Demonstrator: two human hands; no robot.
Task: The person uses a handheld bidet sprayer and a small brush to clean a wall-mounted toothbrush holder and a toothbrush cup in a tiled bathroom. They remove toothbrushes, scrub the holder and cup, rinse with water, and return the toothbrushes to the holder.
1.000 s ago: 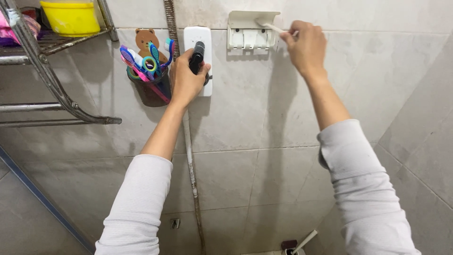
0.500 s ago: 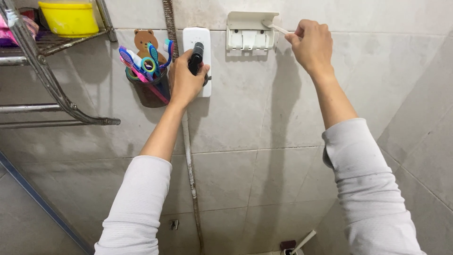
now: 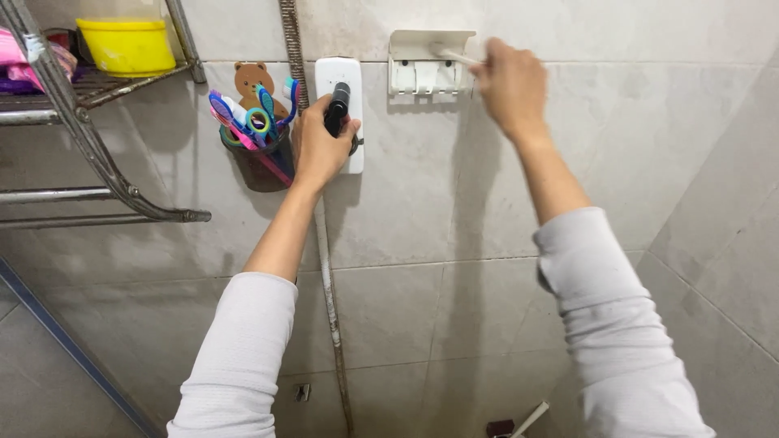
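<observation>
Left grip (image 3: pixel 318 146) wraps the black bottle (image 3: pixel 336 109); right grip (image 3: pixel 507 85) pinches a white brush (image 3: pixel 451 56) against the wall holder (image 3: pixel 428 58).

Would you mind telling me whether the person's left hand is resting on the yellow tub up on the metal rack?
No, the left hand grips a black object against the white wall unit, apart from the yellow tub.

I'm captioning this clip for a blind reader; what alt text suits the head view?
Two hands reach up to a tiled wall: the left hand grips a black tube at a white dispenser, the right hand holds a white brush against a white holder. A cup of toothbrushes hangs left.
</observation>
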